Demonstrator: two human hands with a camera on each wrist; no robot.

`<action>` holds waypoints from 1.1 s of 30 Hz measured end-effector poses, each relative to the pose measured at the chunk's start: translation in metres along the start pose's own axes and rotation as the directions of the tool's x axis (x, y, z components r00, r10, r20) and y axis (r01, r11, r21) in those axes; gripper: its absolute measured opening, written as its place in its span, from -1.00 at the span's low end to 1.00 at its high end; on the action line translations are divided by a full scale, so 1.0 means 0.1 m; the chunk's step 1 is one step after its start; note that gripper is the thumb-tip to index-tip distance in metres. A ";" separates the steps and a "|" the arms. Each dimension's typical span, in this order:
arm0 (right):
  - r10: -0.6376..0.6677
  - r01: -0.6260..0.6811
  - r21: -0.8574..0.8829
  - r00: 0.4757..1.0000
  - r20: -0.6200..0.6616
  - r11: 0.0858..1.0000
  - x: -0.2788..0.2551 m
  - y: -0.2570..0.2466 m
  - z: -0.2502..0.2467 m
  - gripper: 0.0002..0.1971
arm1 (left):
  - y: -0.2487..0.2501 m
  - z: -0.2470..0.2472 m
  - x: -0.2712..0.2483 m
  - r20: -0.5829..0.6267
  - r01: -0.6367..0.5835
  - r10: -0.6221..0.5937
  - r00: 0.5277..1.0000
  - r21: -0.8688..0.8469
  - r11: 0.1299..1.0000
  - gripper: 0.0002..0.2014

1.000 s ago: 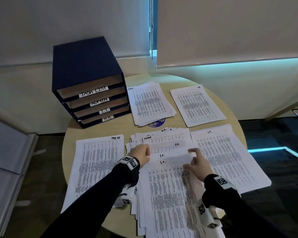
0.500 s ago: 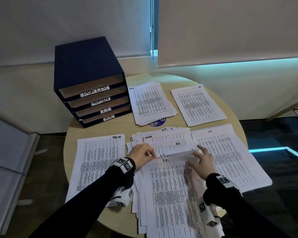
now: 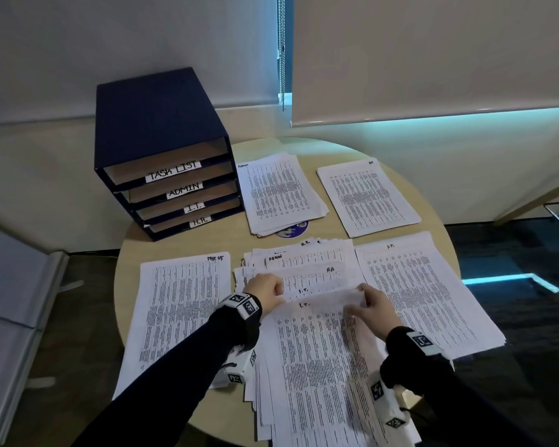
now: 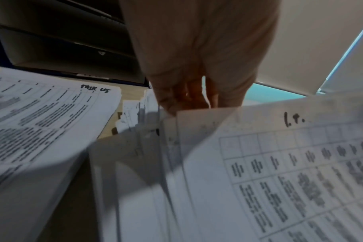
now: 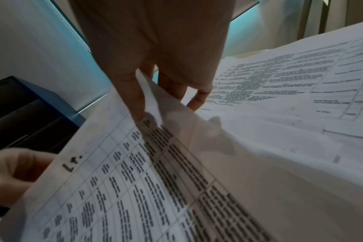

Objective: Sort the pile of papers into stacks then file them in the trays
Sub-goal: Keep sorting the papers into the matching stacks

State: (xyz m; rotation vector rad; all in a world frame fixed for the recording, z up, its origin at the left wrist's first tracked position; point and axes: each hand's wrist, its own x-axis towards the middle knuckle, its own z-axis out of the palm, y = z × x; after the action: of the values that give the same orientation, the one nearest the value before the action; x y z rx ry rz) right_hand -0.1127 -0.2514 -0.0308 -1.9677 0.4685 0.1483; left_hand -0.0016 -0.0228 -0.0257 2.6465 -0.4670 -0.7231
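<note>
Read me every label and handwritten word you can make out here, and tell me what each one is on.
"TASK LIST": top tray label
"ADMIN": second tray label
"I.T.": third tray label
"H.R.": bottom tray label
"I.T.": top sheet pinched by both hands
"I.T.": right stack
"Admin": far stack
"TASK LIS", roughly: left stack
The printed tables are too small to read.

both hands (image 3: pixel 265 290) (image 3: pixel 373 306) pinching I.T. sheet (image 3: pixel 317 343) top edge
</note>
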 end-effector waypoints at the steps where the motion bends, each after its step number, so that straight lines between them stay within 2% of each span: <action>1: 0.022 -0.021 0.013 0.999 -0.034 1.000 0.01 0.01 0.01 -0.69 | 0.00 -0.02 0.01 -0.018 -0.016 0.016 1.000 0.008 1.000 -0.86; 3: 0.044 -0.042 0.019 0.995 -0.093 0.999 0.02 0.01 0.02 -0.48 | 0.01 -0.07 -0.01 -0.055 -0.066 0.068 0.996 0.037 0.997 -0.81; 4: 0.040 -0.040 0.002 0.995 -0.096 0.999 0.02 0.01 0.02 -0.48 | 0.01 -0.09 -0.03 -0.079 -0.097 0.101 0.992 0.055 0.994 -0.82; 7: 0.018 -0.026 -0.108 0.997 -0.078 0.994 0.06 0.03 0.02 -0.78 | -0.01 -0.14 -0.14 -0.097 -0.172 0.175 0.980 0.036 0.984 -0.78; 10: 0.002 -0.017 -0.113 0.991 -0.131 0.993 0.11 0.08 0.03 -0.75 | -0.02 -0.17 -0.24 -0.038 -0.165 0.161 0.986 -0.136 0.977 -0.79; 12: 0.007 -0.012 -0.051 0.996 -0.084 0.999 0.10 0.05 0.02 -0.83 | -0.02 -0.15 -0.26 0.004 -0.157 0.161 0.987 -0.178 0.971 -0.81; 15: 0.012 -0.012 0.008 1.000 -0.001 1.000 0.07 0.02 0.03 -0.89 | -0.04 -0.06 -0.16 -0.045 -0.161 0.157 0.987 -0.089 0.983 -0.75; 20: 0.046 -0.045 0.052 0.999 -0.018 0.998 0.03 0.08 0.04 -0.85 | -0.01 0.05 0.01 -0.138 -0.171 0.197 0.971 0.181 0.969 -0.52; 23: 0.087 -0.085 0.041 0.995 -0.039 0.996 0.02 0.17 0.00 -0.81 | -0.04 0.17 -0.06 -0.105 -0.214 0.249 0.963 0.265 0.940 -0.50; 28: 0.110 -0.109 0.020 0.993 -0.045 0.994 0.00 0.19 -0.03 -0.84 | -0.19 0.33 -0.12 -0.040 -0.211 0.233 0.972 0.293 0.933 -0.42; 30: 0.101 -0.101 0.017 0.994 -0.031 0.995 -0.02 0.14 -0.03 -0.88 | -0.20 0.35 -0.15 -0.042 -0.193 0.207 0.977 0.223 0.956 -0.40; 33: 0.101 -0.101 -0.006 0.995 -0.002 0.995 -0.06 0.11 -0.02 -0.90 | -0.18 0.36 -0.17 -0.043 -0.156 0.161 0.986 0.105 0.982 -0.53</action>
State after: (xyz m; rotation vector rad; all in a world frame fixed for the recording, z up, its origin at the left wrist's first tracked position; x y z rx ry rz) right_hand -0.1227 -0.2553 -0.0374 -1.9507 0.5690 0.2121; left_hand -0.0305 -0.0087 -0.0551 2.6751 -0.7083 -0.5951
